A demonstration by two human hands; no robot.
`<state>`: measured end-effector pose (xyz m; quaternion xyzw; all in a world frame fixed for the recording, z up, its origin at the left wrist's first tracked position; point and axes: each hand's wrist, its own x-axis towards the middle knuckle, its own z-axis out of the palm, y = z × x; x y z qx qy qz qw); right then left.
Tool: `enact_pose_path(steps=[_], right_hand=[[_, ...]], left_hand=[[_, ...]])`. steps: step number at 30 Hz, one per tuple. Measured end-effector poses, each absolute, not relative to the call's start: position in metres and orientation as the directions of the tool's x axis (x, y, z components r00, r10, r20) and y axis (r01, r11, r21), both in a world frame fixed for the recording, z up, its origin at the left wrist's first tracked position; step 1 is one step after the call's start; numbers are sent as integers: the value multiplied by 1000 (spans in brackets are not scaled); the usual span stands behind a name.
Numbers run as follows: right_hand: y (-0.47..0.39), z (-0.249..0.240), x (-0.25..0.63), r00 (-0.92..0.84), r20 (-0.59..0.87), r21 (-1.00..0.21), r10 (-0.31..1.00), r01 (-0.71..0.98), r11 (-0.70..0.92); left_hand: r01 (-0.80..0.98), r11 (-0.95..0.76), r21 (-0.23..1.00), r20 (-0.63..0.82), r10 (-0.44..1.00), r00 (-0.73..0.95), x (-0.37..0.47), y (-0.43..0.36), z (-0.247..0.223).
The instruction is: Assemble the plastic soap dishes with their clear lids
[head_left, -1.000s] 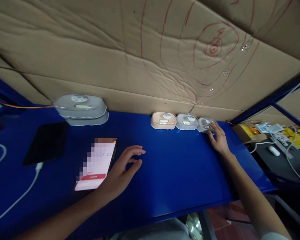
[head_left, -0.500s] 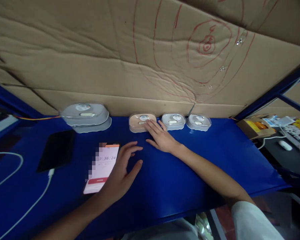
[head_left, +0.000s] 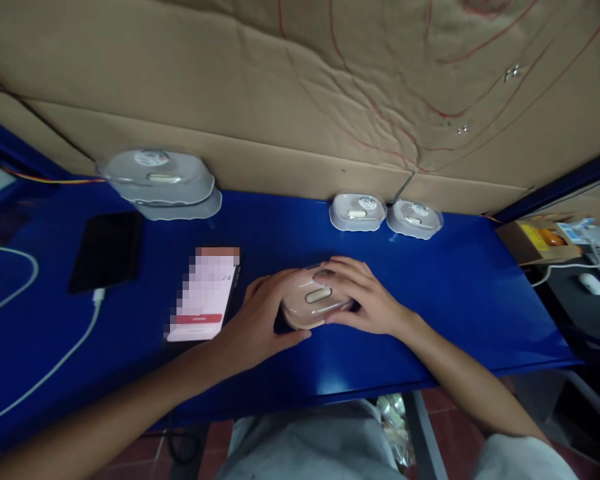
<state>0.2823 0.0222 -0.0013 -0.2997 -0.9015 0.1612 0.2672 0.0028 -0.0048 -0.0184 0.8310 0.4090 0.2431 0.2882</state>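
- The cardboard wall (head_left: pixel 180 87) is standing behind the blue table (head_left: pixel 430 347).
- Two stacked grey boxes (head_left: pixel 167 190) are resting at the far left.
- The left hand (head_left: pixel 263 317) and right hand (head_left: pixel 373 303) are curving half-closed around opposite sides of the pink box (head_left: pixel 305 311), holding it together.
- This box is staying between them; whether it is touching the table, I cannot tell.

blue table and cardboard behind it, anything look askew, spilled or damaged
The cardboard is creased and marked with red lines. On the blue table, the upper grey box seems offset leftward from the lower grey box, though camera angle may exaggerate that. I see no spill, nor damage on the visible part of the pink box.
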Motion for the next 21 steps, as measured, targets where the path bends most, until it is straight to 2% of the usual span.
enact_pose_path(steps=[3,7,12,14,17,21], right_hand=[[29,-3,288,-564,424,-527,709,482,700],[40,-13,299,-398,420,-499,816,649,574],[47,-22,303,-374,315,-474,872,734,486],[41,-16,300,-416,338,-465,844,706,534],[29,-4,292,-584,399,-420,707,569,707],[18,2,279,-718,340,-389,607,480,786]], left_hand=[[557,-466,687,156,844,514,2,-6,-14],[563,-447,695,135,850,509,1,-9,-9],[551,-455,700,124,837,533,2,-10,-3],[543,-421,727,115,854,508,2,-9,-2],[501,-346,793,108,889,444,1,-8,-4],[368,-303,879,150,909,390,0,-4,-11]])
